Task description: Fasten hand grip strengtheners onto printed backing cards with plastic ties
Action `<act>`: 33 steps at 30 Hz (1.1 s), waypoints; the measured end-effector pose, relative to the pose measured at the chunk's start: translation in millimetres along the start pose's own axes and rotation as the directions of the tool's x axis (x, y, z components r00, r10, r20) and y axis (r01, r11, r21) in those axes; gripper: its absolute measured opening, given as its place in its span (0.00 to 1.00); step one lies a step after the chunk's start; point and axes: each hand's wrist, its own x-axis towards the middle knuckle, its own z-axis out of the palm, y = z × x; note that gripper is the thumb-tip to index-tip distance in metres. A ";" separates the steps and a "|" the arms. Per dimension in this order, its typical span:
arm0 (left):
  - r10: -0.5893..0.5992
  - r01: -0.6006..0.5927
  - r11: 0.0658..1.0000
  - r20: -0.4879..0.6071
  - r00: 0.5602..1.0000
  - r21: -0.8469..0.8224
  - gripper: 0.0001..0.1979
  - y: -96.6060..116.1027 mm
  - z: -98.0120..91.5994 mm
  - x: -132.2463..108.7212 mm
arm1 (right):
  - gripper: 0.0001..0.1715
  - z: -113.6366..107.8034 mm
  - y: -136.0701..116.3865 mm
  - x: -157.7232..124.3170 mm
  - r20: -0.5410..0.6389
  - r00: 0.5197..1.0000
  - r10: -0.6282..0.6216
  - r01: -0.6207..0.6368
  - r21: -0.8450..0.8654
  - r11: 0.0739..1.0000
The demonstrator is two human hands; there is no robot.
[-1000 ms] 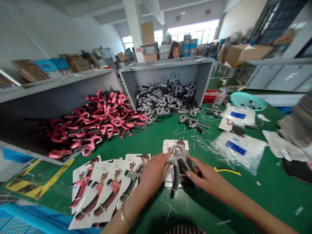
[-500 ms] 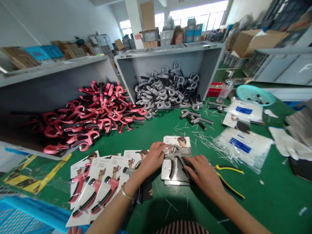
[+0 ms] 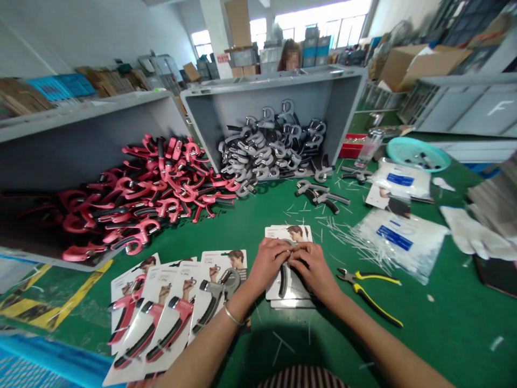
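Note:
In front of me, a grey hand grip (image 3: 284,281) with a black padded handle lies on a small stack of printed cards (image 3: 278,231). My left hand (image 3: 269,264) is closed at the hand grip's curved top. Close against it, my right hand (image 3: 313,269) is pinched shut, fingertips almost touching the left ones. Whatever is between the right fingertips is too small or hidden to name. The hands cover much of the hand grip. Right of them lie pliers (image 3: 357,288) with yellow-black handles. To the left, several cards bear pink hand grips (image 3: 177,320) and one grey hand grip (image 3: 214,296).
Tipped grey crates hold pink hand grips (image 3: 161,183) and grey ones (image 3: 266,151). Loose white plastic strips (image 3: 355,242), bags (image 3: 399,237), a teal dish (image 3: 418,153) and gloves (image 3: 464,231) lie right. Another person (image 3: 290,56) is behind the crates; fingers (image 3: 141,383) show at the lower left edge.
My right hand has moved up and left from the hand grip's handle to meet my left hand at the top. The pliers' jaws are now uncovered. The view has shifted slightly.

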 end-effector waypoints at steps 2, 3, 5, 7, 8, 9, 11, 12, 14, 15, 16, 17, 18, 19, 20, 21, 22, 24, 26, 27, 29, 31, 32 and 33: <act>-0.021 0.021 0.998 0.006 1.000 0.053 0.09 1.1 0.6 -3.9 | 0.09 0.3 3.7 2.4 -0.014 1.000 0.028 -0.028 0.052 0.998; -0.025 0.024 0.998 0.018 1.000 0.054 0.09 1.4 1.0 -5.6 | 0.09 0.6 5.0 2.6 -0.014 0.999 0.050 -0.049 0.072 0.996; -0.024 0.024 1.000 0.026 0.999 0.018 0.10 1.7 1.4 -9.0 | 0.12 0.8 6.2 1.3 0.000 0.996 0.093 -0.093 0.107 0.990; -0.030 0.030 0.999 0.002 1.000 -0.040 0.11 1.7 1.4 -12.2 | 0.14 -0.2 6.1 -1.4 0.027 0.992 0.122 -0.125 0.131 0.984; -0.037 0.036 0.997 -0.015 0.999 -0.066 0.11 1.8 1.4 -13.6 | 0.14 -1.3 5.7 -2.7 0.048 0.991 0.126 -0.132 0.136 0.982; -0.048 0.045 0.995 -0.029 0.998 -0.086 0.11 1.9 1.5 -14.7 | 0.14 -2.8 5.4 -3.8 0.072 0.990 0.124 -0.133 0.136 0.982; -0.074 0.068 0.992 -0.051 0.996 -0.106 0.09 2.4 2.5 -16.3 | 0.14 -6.2 4.7 -5.2 0.130 0.986 0.103 -0.120 0.127 0.985; -0.086 0.079 0.991 -0.059 0.995 -0.109 0.08 2.7 3.2 -16.7 | 0.14 -7.9 4.5 -5.6 0.162 0.983 0.085 -0.105 0.120 0.987; -0.111 0.102 0.988 -0.075 0.991 -0.115 0.07 3.2 5.2 -17.0 | 0.14 -11.0 3.9 -6.0 0.214 0.976 0.049 -0.073 0.103 0.992; -0.117 0.106 0.987 -0.083 0.990 -0.120 0.07 3.3 6.2 -17.0 | 0.15 -12.2 3.5 -6.1 0.232 0.972 0.038 -0.061 0.094 0.994; -0.119 0.107 0.986 -0.089 0.989 -0.126 0.07 3.2 7.2 -16.9 | 0.15 -13.2 3.1 -6.2 0.243 0.970 0.032 -0.054 0.087 0.995; -0.119 0.106 0.986 -0.092 0.989 -0.132 0.06 2.9 8.0 -16.9 | 0.15 -14.0 2.5 -6.3 0.246 0.969 0.030 -0.052 0.082 0.995; -0.118 0.105 0.985 -0.094 0.989 -0.137 0.06 2.5 8.7 -16.9 | 0.15 -14.5 2.0 -6.4 0.246 0.969 0.031 -0.052 0.079 0.996; -0.117 0.104 0.985 -0.094 0.989 -0.140 0.06 2.1 9.2 -16.9 | 0.14 -14.9 1.6 -6.5 0.245 0.969 0.031 -0.052 0.077 0.996; -0.117 0.104 0.984 -0.092 0.989 -0.142 0.07 1.7 9.5 -17.1 | 0.14 -15.0 1.3 -6.5 0.244 0.969 0.031 -0.051 0.076 0.996; -0.118 0.105 0.984 -0.089 0.989 -0.141 0.07 1.5 9.7 -17.3 | 0.14 -15.0 1.2 -6.5 0.245 0.969 0.030 -0.049 0.075 0.996; -0.118 0.105 0.985 -0.088 0.989 -0.139 0.07 1.4 9.7 -17.5 | 0.14 -14.9 1.2 -6.5 0.244 0.969 0.029 -0.049 0.074 0.996; -0.112 0.100 0.986 -0.089 0.990 -0.137 0.07 1.6 9.6 -18.1 | 0.14 -14.6 1.4 -6.4 0.242 0.970 0.036 -0.056 0.076 0.996; -0.105 0.092 0.987 -0.092 0.990 -0.134 0.07 1.6 9.5 -18.5 | 0.14 -14.6 1.3 -6.1 0.239 0.970 0.044 -0.067 0.086 0.994; -0.102 0.089 0.987 -0.094 0.990 -0.133 0.07 1.4 9.6 -18.6 | 0.14 -14.7 1.2 -5.8 0.237 0.970 0.047 -0.071 0.092 0.993; -0.091 0.078 0.989 -0.095 0.991 -0.127 0.06 0.2 10.4 -18.8 | 0.13 -15.1 0.6 -5.2 0.236 0.971 0.051 -0.077 0.102 0.992; -0.075 0.064 0.991 -0.098 0.992 -0.117 0.06 -1.6 11.6 -19.2 | 0.13 -15.1 0.3 -4.6 0.236 0.970 0.054 -0.081 0.107 0.991; -0.066 0.055 0.992 -0.100 0.993 -0.110 0.06 -2.5 12.1 -19.7 | 0.13 -14.6 0.5 -4.3 0.236 0.970 0.056 -0.084 0.111 0.990; -0.056 0.046 0.994 -0.104 0.993 -0.101 0.06 -3.2 12.4 -20.3 | 0.13 -13.8 1.2 -4.0 0.234 0.970 0.060 -0.090 0.117 0.989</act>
